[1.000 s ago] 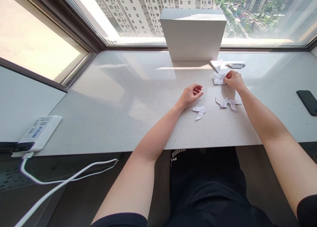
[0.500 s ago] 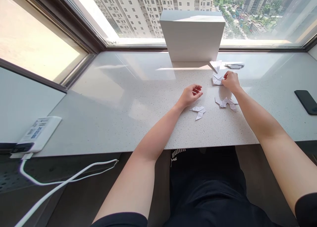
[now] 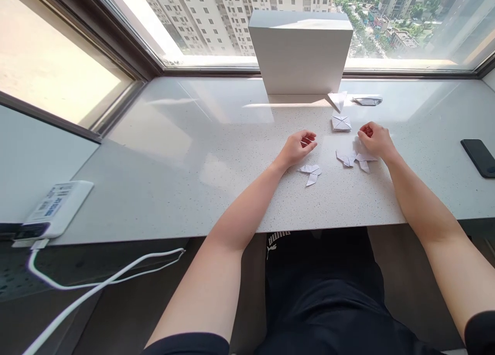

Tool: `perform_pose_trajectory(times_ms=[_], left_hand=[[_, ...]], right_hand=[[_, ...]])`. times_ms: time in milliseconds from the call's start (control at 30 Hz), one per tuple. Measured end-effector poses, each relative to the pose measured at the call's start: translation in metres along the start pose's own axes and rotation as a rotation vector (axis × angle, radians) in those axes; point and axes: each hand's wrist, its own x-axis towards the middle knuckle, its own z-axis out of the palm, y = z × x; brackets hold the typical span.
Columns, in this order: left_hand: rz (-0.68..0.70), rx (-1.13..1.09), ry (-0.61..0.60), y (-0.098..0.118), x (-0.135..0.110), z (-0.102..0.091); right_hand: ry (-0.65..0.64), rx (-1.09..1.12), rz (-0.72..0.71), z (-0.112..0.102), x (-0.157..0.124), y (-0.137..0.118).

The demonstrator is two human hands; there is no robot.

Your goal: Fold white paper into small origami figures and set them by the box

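Note:
My left hand (image 3: 298,146) rests on its side on the speckled counter (image 3: 193,179), fingers loosely curled and apart, holding nothing. A small folded white paper figure (image 3: 311,173) lies just in front of it. My right hand (image 3: 374,139) is curled closed, and I see nothing in its fingers. Its heel rests at the edge of a second folded paper figure (image 3: 351,159). A square folded paper (image 3: 341,123) lies free on the counter, up and to the left of that hand.
A white box (image 3: 299,53) stands at the window. Beside it lie a pointed folded paper (image 3: 337,100) and a flat folded paper (image 3: 367,101). A black phone (image 3: 479,157) lies at the right. A white device (image 3: 54,210) with a cable (image 3: 96,283) sits at the left.
My right hand has let go of the square folded paper and drawn back toward me, onto the edge of the paper figure. The left hand has stayed put.

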Motion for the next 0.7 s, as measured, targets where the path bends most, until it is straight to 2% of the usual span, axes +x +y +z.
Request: perform_pose_trajectory(times_ms=[167,300,533,700], left_hand=[[0.054,0.057,-0.025,0.000,-0.002,0.003],[0.065,0.076,-0.030,0.000,-0.003,0.003],[0.065,0.091,-0.031,0.001,-0.004,0.001],[0.061,0.094,-0.028,0.000,-0.003,0.002]], right_hand=[[-0.254,-0.019,-0.014,-0.042,-0.049,0.019],[-0.357,-0.085,-0.099,-0.054,-0.070,0.021],[-0.351,-0.135,-0.097,-0.044,-0.069,0.018],[-0.427,-0.105,-0.012,-0.062,-0.055,0.002]])
